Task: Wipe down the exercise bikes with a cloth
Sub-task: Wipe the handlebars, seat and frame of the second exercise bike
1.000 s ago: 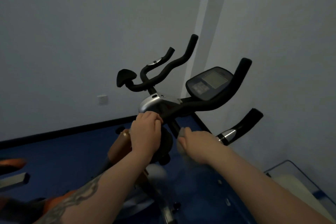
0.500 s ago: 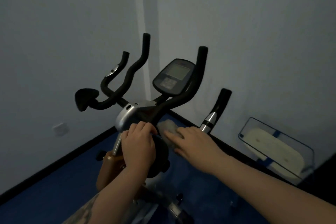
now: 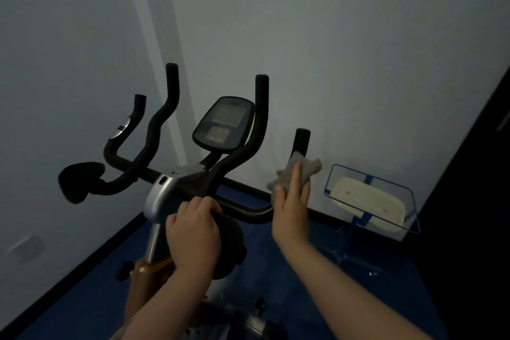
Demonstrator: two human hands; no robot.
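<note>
Now my left hand [image 3: 194, 232] grips the black knob [image 3: 230, 232] of the exercise bike [image 3: 165, 190] | my right hand [image 3: 291, 208] wraps the cloth [image 3: 306, 167] round the right handlebar grip [image 3: 302, 139], fingers curled on it

The handlebar grips [image 3: 154, 132] look matt black and foam-like. The stem housing [image 3: 161, 196] is smooth, satin silver metal. The cloth [image 3: 306, 171] under the right fingers [image 3: 295, 176] is grey, rough and crumpled. The console [image 3: 223, 124] is dark plastic.
</note>
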